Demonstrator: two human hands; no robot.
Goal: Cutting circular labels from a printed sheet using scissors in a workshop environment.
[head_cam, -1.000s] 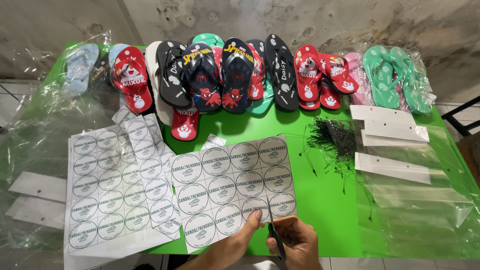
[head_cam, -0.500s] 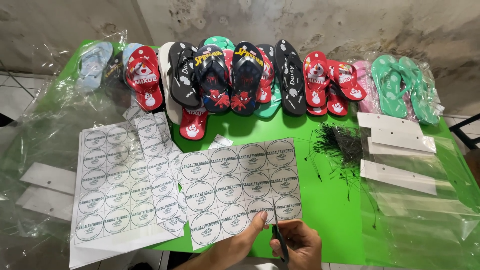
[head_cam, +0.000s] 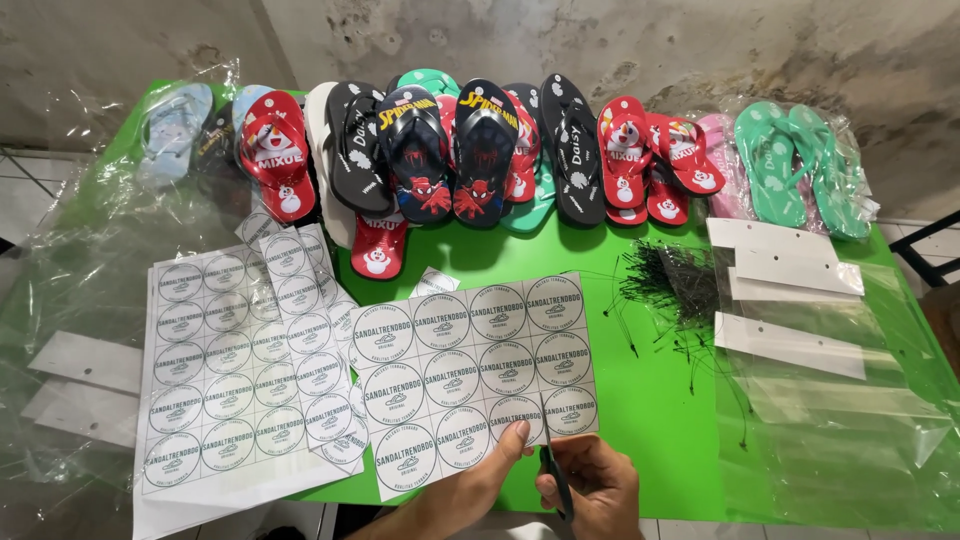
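While left hand (head_cam: 480, 480) pinches label sheet (head_cam: 470, 375), right hand (head_cam: 590, 490) grips scissors (head_cam: 553, 465), clear bags (head_cam: 840, 400) alongside

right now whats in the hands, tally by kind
label sheet: 1, pinched by the left hand
scissors: 1, in the right hand
total: 2

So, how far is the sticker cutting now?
Done: little that shows. In hand: the left hand holds the sticker sheet while scissors in the right hand enter its lower edge. Left: most of that sheet, plus the uncut sheets beside it.
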